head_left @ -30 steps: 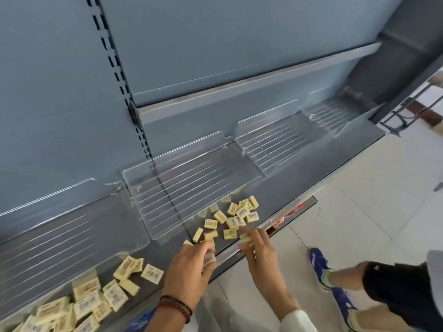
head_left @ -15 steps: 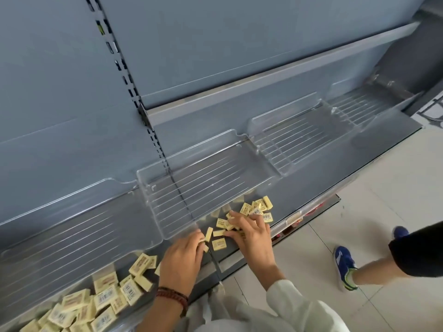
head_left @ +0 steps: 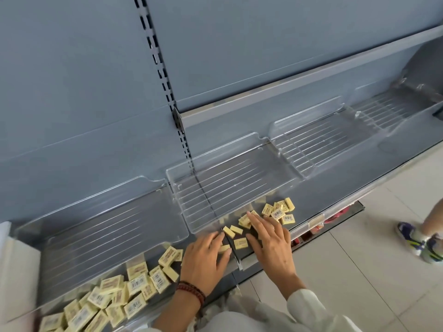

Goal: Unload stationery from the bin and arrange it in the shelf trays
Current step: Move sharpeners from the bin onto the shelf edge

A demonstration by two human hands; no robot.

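The head view shows small yellow erasers [head_left: 278,213] scattered at the front of the middle tray [head_left: 227,178], and a larger heap [head_left: 134,291] in the left tray [head_left: 107,216]. The right hand [head_left: 271,245] lies flat over them, fingers straight and spread. The left hand [head_left: 206,259] rests beside it with fingers bent near one piece; whether it pinches is unclear. The erasers look light, firm and slick-sleeved, best pinched across their short sides or swept in groups.
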